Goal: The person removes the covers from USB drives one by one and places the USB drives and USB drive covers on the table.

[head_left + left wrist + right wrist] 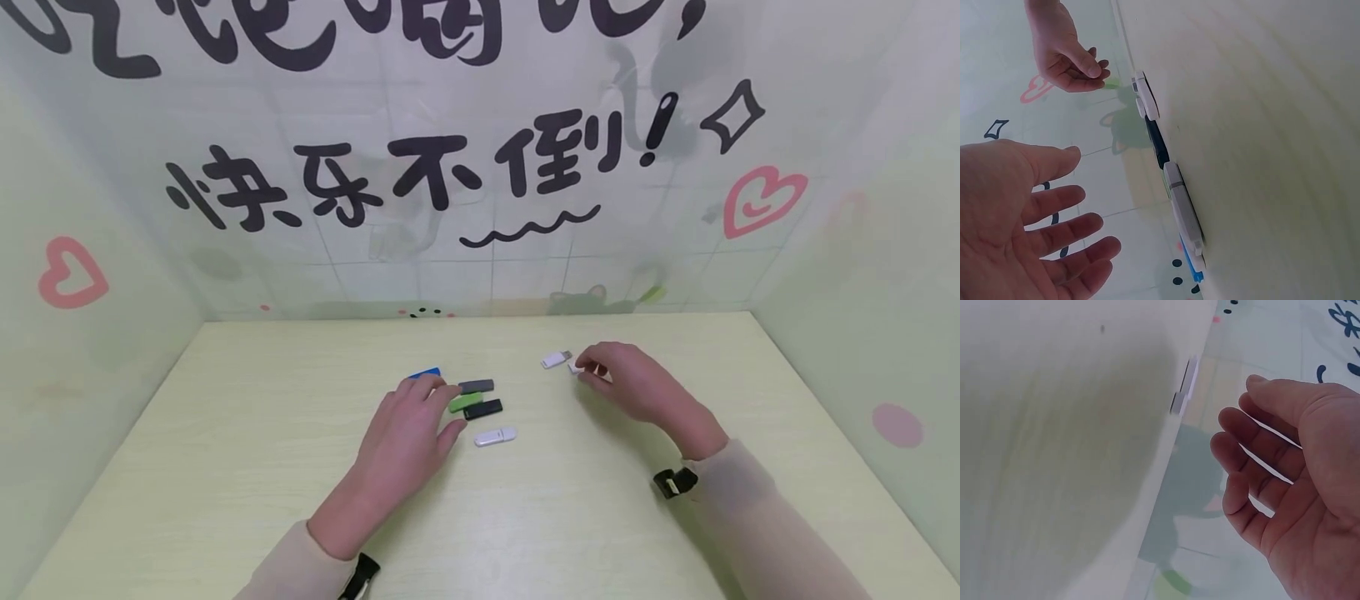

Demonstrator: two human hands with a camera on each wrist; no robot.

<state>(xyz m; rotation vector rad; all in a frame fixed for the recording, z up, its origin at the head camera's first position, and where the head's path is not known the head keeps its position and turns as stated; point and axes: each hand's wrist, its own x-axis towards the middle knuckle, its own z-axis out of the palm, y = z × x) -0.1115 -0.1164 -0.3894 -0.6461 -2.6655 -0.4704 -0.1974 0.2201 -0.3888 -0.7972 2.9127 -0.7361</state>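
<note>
Just over a loose group of USB flash drives hangs my left hand point(401, 433), its fingers loosely spread and holding nothing. Around its fingertips lie a partly hidden blue drive point(427, 373), a grey one point(476, 387), a green one point(467, 402) and a black one point(483, 409). A capped white drive point(495, 437) lies nearer me. To the right, a white drive point(556, 360) shows its bare metal plug. Beside that plug sits a small white cap point(575, 367), partly covered by my right hand point(633, 383). In the right wrist view its bent, relaxed fingers are apart from the cap point(1179, 403).
The drives rest on a pale wood-grain table point(585, 517). A printed back wall point(420, 275) rises behind it, and side walls point(75, 358) close in on the left and right. Both wrists wear black straps point(675, 482).
</note>
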